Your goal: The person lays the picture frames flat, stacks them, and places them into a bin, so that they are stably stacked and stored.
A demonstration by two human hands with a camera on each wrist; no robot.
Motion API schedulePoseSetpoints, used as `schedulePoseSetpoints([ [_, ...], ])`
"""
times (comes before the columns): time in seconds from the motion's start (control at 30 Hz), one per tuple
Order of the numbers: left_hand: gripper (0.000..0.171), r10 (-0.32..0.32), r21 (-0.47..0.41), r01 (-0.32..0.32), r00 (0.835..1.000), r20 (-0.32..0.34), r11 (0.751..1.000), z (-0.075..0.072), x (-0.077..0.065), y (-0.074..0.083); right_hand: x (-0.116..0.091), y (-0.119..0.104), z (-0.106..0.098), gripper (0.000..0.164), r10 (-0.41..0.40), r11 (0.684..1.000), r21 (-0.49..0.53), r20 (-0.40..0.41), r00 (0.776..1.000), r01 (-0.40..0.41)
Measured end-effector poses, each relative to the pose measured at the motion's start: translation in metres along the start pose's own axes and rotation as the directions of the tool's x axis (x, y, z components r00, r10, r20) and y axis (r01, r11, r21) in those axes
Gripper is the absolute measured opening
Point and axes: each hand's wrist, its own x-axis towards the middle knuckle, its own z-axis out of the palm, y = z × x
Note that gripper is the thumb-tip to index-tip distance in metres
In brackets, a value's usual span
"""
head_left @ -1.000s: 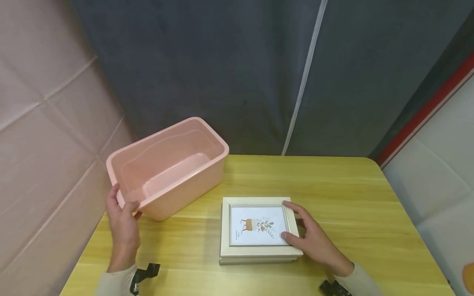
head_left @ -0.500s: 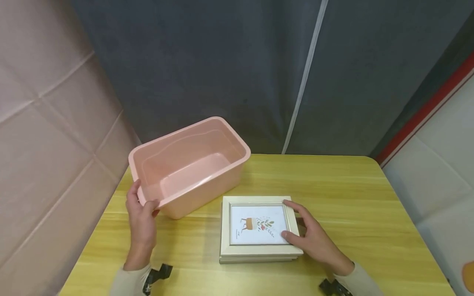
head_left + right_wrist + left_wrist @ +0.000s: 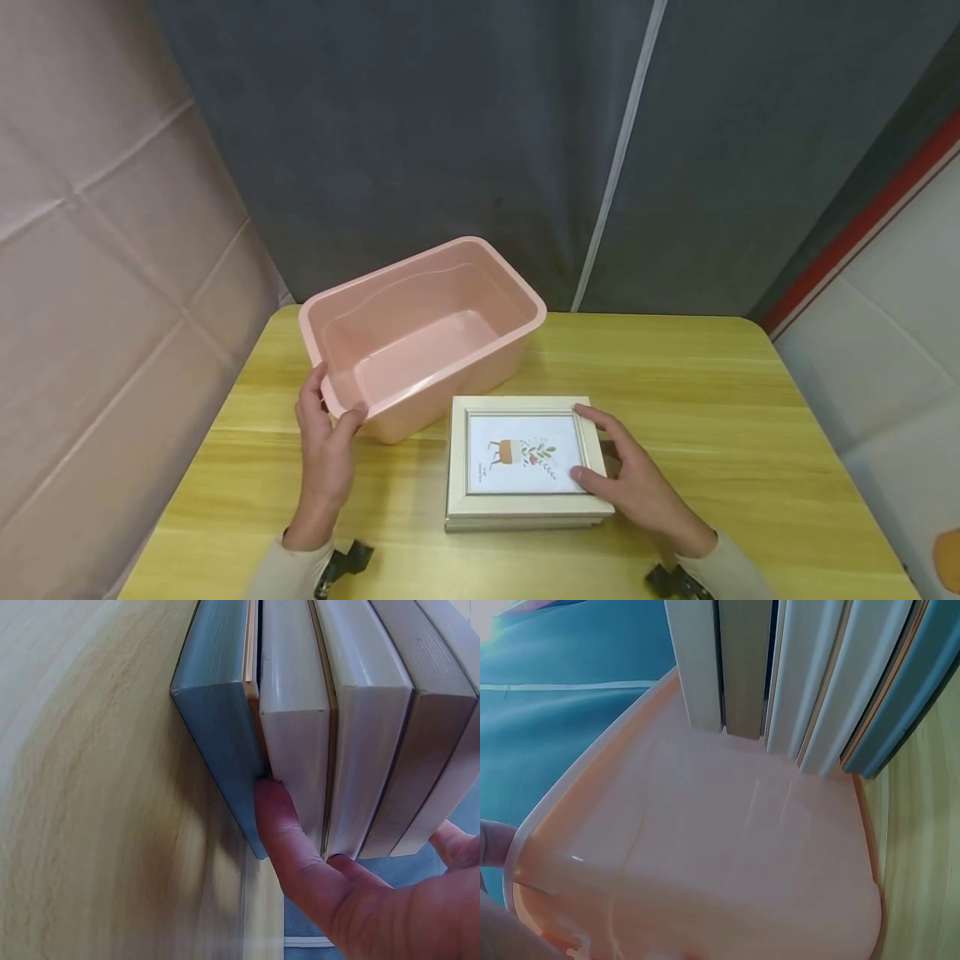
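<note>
A pink plastic bin (image 3: 420, 392) stands at the left of the table, its inside bare. My left hand (image 3: 326, 458) grips the rim at its near left corner, with the thumb on the near side. In front of the bin lies a stack of picture frames (image 3: 529, 505). Its top frame is cream, with a plant drawing. The right hand (image 3: 645, 483) holds the stack's right side, thumb on the top frame. From the right wrist, the frames (image 3: 367, 750) show white, taupe and blue edges, and one fingertip (image 3: 271, 796) presses near the blue one.
The yellow wood-grain table (image 3: 697, 392) carries both. A dark curtain (image 3: 420, 133) hangs behind its far edge. A pale padded wall (image 3: 112, 333) rises at the left. At the far right, a white panel with a red strip (image 3: 870, 217) borders the table.
My left hand has slid the pink bin to the right, so that it now stands close behind the frames. The right hand and the stack have stayed in place.
</note>
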Motion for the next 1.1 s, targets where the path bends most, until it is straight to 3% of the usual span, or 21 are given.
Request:
schedulePoseSetpoints([
  [0.3, 0.077, 0.033, 0.087, -0.035, 0.999, 0.026, 0.996, -0.002, -0.006, -0.001, 0.001, -0.001, 0.000, 0.079, 0.014, 1.000, 0.003, 0.008, 1.000, -0.014],
  [0.57, 0.071, 0.093, 0.037, -0.094, 0.995, 0.029, 0.995, -0.004, -0.017, -0.005, 0.000, -0.002, -0.001, 0.080, 0.026, 1.000, 0.005, 0.006, 1.000, -0.026],
  [0.77, 0.064, 0.109, 0.005, -0.109, 0.994, 0.014, 0.994, 0.002, -0.039, -0.010, -0.001, -0.001, 0.000, 0.076, -0.007, 1.000, 0.013, -0.003, 1.000, 0.007],
  [0.9, 0.066, 0.184, 0.049, -0.185, 0.983, 0.013, 0.982, 0.007, -0.057, -0.015, -0.003, 0.000, 0.000, 0.072, -0.052, 0.998, -0.018, -0.006, 0.999, 0.052],
  [1.1, 0.072, 0.293, 0.105, -0.300, 0.953, 0.077, 0.948, 0.019, -0.081, -0.023, -0.004, 0.001, -0.002, 0.069, -0.057, 0.998, -0.039, -0.010, 0.998, 0.057],
])
